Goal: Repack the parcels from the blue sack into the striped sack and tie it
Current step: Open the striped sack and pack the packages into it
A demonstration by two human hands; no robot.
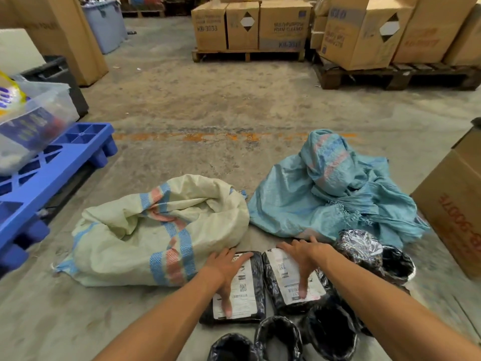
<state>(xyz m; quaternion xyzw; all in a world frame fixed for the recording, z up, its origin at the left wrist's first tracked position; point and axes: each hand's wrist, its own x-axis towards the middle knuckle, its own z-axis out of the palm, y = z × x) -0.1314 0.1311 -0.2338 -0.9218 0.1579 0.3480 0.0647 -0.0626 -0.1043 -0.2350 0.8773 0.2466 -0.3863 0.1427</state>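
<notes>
Head view: both hands, left [226, 267] and right [304, 259], spread flat on two parcels [244, 295].

The striped sack [145, 235] is cream with blue-and-pink bands; just right of it the blue sack [335, 194] is pale teal, faintly pink-striped. Nearer than the striped sack lie black parcels [256, 285] with white labels — far left, a bright blue pallet [56, 165].
</notes>
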